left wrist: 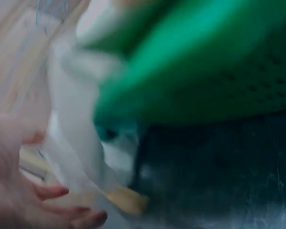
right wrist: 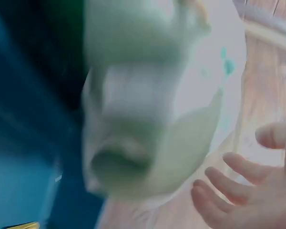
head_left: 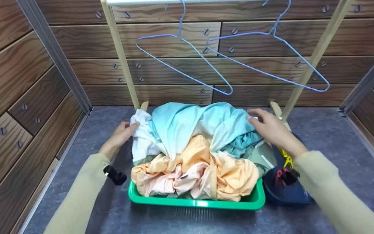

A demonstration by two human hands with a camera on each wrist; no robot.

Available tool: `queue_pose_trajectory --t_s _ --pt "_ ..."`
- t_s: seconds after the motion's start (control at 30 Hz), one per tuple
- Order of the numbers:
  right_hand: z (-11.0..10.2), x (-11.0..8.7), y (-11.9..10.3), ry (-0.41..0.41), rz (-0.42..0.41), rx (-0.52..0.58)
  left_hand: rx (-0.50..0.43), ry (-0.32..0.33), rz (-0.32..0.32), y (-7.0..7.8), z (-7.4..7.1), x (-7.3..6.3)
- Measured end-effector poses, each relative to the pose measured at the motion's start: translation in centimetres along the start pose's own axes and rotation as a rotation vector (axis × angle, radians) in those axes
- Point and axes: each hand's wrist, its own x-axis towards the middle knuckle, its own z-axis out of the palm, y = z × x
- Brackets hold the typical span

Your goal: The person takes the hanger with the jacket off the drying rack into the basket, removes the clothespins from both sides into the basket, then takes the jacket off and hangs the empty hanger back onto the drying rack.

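Note:
A green basket (head_left: 193,203) stands heaped with crumpled clothes. Aqua and white cloth (head_left: 180,120) lies over the back of the pile, and peach cloth (head_left: 235,174) and pale pink cloth (head_left: 161,183) sit in front. At the left side, white cloth (head_left: 143,143) hangs over the rim; my left hand (head_left: 120,135) is right beside it, fingers apart in the left wrist view. My right hand (head_left: 271,128) is at the aqua cloth's right edge, above grey-green cloth (head_left: 261,156). Its fingers are loosely bent with nothing between them in the right wrist view. Both wrist views are blurred.
Behind the basket stands a wooden rack (head_left: 122,58) with a white bar (head_left: 206,2) on top. Two blue wire hangers (head_left: 188,77) hang from it. A dark blue tub (head_left: 281,198) with yellow clips (head_left: 286,157) and red clips (head_left: 281,177) touches the basket's right side.

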Motion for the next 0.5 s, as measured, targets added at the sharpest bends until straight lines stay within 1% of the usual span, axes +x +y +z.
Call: queue_pose_trajectory --t_s 0.03,0.1,0.17,0.27,0.37,0.43,0.47,0.5 --pt "-0.1 0.5 0.6 -0.046 0.028 0.012 -0.039 -0.034 -0.026 -0.3 0.0 0.4" --pt "-0.1 1.7 1.6 -0.134 0.076 0.033 -0.140 -0.096 -0.046 -0.8 0.1 1.2" --pt "0.2 2.7 2.3 -0.217 0.123 0.045 -0.214 -0.154 -0.033 -0.8 0.3 1.9" --pt "0.6 4.1 3.0 -0.306 0.197 0.061 -0.261 -0.235 0.002 -0.5 0.7 2.9" --pt "0.9 5.1 3.3 -0.365 0.250 0.085 -0.212 -0.291 0.015 0.1 0.9 3.5" --pt "1.1 5.5 3.3 -0.390 0.274 0.117 -0.152 -0.325 0.018 0.6 1.0 3.6" --pt "1.2 5.6 3.3 -0.405 0.293 0.198 -0.115 -0.338 0.020 0.8 1.0 3.6" --pt "1.2 5.7 3.3 -0.422 0.297 0.233 -0.075 -0.351 0.025 1.1 1.0 3.6"
